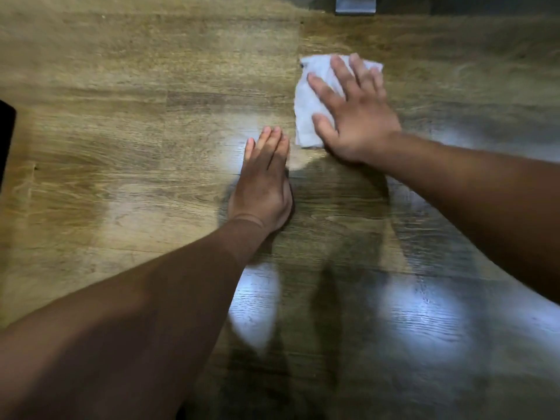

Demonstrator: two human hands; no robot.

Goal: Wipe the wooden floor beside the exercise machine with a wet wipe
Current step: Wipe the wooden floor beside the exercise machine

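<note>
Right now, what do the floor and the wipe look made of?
Floor: wood-grain planks with visible seams; the finish looks glossy, given the bright reflections. Whether it is solid wood, laminate or vinyl, I cannot tell. Wipe: a thin white sheet, soft and slightly wrinkled, probably nonwoven fabric or paper. It lies flat under the right hand, whose fingers are straight.

This is an indoor room with a wooden floor (121, 86) of brown, grained planks with visible seams. Its glossy finish throws back pale patches of light, nearer the camera than the fingers (272, 144) of the left hand (260, 189). Far beyond the right hand (360, 122), a grey metal piece (355, 6) meets the top edge. Well left of the fingers, a dark object (6, 140) is cut off. Whether it is a home or a gym cannot be told.
</note>
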